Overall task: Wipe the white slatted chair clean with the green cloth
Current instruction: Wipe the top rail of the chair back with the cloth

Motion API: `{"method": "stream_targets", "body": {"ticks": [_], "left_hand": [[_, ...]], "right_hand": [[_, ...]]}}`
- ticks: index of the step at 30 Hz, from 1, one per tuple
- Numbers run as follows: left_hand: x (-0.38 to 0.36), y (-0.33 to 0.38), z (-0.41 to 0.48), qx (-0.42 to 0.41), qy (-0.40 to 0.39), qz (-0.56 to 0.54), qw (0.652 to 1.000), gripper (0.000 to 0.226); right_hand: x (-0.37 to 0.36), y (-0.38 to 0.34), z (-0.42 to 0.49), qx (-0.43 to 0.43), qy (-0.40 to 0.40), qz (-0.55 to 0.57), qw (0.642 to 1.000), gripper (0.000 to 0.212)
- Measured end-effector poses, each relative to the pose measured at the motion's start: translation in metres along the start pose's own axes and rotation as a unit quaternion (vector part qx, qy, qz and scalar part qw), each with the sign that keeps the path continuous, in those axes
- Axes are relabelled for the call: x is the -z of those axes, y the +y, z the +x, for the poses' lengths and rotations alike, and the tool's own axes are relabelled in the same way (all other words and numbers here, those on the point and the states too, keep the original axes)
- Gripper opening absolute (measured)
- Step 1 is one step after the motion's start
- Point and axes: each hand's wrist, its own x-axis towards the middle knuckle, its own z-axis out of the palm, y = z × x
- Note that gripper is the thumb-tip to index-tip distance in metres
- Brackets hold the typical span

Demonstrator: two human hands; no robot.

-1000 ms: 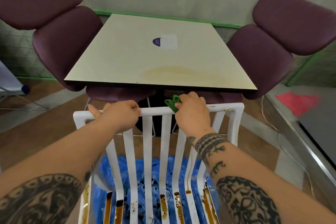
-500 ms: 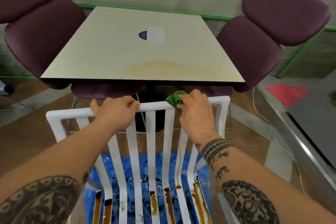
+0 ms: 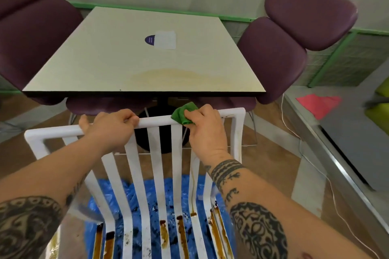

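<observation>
Nearest, low on the white slatted chair [image 3: 156, 153]: brown streaks [image 3: 182, 235] on slats above blue sheeting [image 3: 131, 193] | top rail, left part: left hand [image 3: 109, 128] curled round it | top rail, right part: right hand [image 3: 205, 130] pinches bunched green cloth [image 3: 181, 114] against rail | beyond: beige table [image 3: 126, 59]

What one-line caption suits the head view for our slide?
Left hand grips the white slatted chair by its top rail; right hand holds the green cloth against it.

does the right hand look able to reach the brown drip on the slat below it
Probably yes: the right hand holds the green cloth on the top rail, and nothing covers the brown drip on the slat below.
</observation>
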Motion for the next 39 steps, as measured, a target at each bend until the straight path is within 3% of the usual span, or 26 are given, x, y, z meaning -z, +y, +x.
{"method": "stream_targets", "body": {"ticks": [6,9,14,18,25,29,32,34,35,37,39], "left_hand": [[-0.002,0.000,-0.002,-0.009,0.001,0.005,1.000,0.034],[-0.002,0.001,-0.002,-0.004,0.005,0.008,1.000,0.034],[-0.004,0.001,-0.001,-0.004,0.007,0.012,1.000,0.031],[-0.005,0.000,0.001,-0.004,0.012,0.009,1.000,0.031],[-0.005,0.001,-0.002,-0.012,0.016,0.005,1.000,0.030],[-0.006,0.001,-0.001,-0.008,0.017,0.010,1.000,0.029],[-0.006,0.002,-0.001,-0.003,0.020,0.013,1.000,0.030],[-0.007,0.002,-0.002,-0.007,0.021,0.009,1.000,0.030],[-0.007,0.002,-0.002,-0.010,0.021,0.005,1.000,0.030],[-0.007,0.002,-0.003,-0.014,0.023,-0.002,1.000,0.030],[-0.008,0.001,-0.004,-0.013,0.024,-0.003,1.000,0.029]], "right_hand": [[0.037,0.055,0.006,-0.119,0.064,-0.056,0.989,0.035],[0.052,0.072,0.015,-0.203,0.104,-0.022,0.973,0.029],[0.038,0.055,0.009,-0.144,0.090,0.024,0.985,0.027],[0.025,0.049,-0.001,-0.223,0.133,0.088,0.962,0.024],[0.010,0.028,-0.014,-0.448,0.174,0.297,0.825,0.026],[-0.006,-0.007,-0.006,-0.518,0.137,0.375,0.757,0.028],[-0.009,-0.019,-0.001,-0.532,0.103,0.425,0.725,0.026],[-0.009,-0.014,0.000,-0.524,0.092,0.439,0.724,0.015],[-0.010,-0.011,-0.001,-0.516,0.096,0.430,0.735,0.021],[-0.012,-0.004,-0.009,-0.480,0.096,0.405,0.772,0.025],[-0.013,0.005,-0.023,-0.418,0.087,0.395,0.813,0.009]]}}
